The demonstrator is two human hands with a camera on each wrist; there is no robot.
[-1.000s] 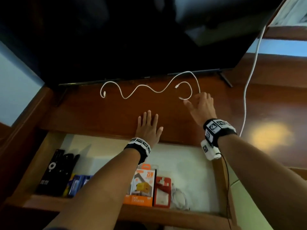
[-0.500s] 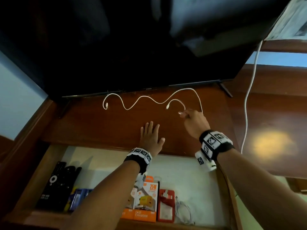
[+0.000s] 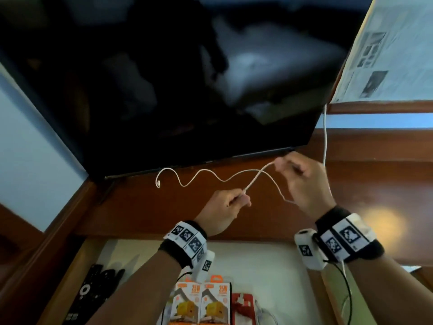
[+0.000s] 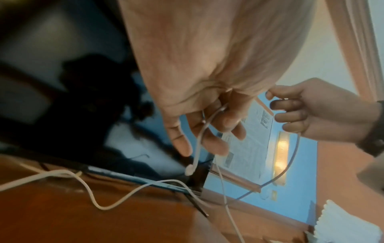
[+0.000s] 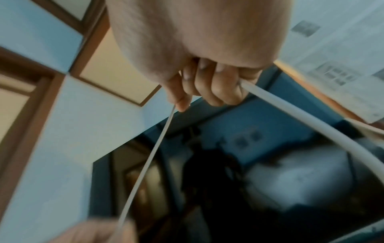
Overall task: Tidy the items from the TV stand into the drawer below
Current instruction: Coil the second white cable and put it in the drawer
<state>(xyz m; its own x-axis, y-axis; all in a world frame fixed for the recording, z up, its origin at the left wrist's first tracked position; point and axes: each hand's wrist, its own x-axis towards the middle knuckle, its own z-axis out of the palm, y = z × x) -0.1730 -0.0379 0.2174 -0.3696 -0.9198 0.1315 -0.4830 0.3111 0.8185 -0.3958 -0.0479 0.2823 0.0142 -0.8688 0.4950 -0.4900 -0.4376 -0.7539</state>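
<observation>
A thin white charging cable (image 3: 206, 172) snakes across the wooden TV stand top (image 3: 145, 207) in front of the TV. My left hand (image 3: 236, 200) pinches one end of it just above the stand; in the left wrist view the cable (image 4: 199, 139) hangs through those fingers with its plug dangling. Further back and to the right, my right hand (image 3: 290, 167) grips the cable, raised off the stand; the cable (image 5: 153, 148) leaves its curled fingers on both sides. The cable's far left end (image 3: 158, 183) still lies on the wood. Below, the drawer (image 3: 269, 259) stands pulled out.
In the drawer lie black remotes (image 3: 93, 292), two orange charger boxes (image 3: 203, 303), a red pack (image 3: 242, 308) and a coiled white cable (image 3: 267, 317). The black TV (image 3: 164, 90) looms right behind the hands. Another white cord (image 3: 325, 137) hangs down at the TV's right edge.
My left hand left the stand's front edge and took hold of the cable's end. My right hand lifted the cable up and back toward the TV. The camera tilted up.
</observation>
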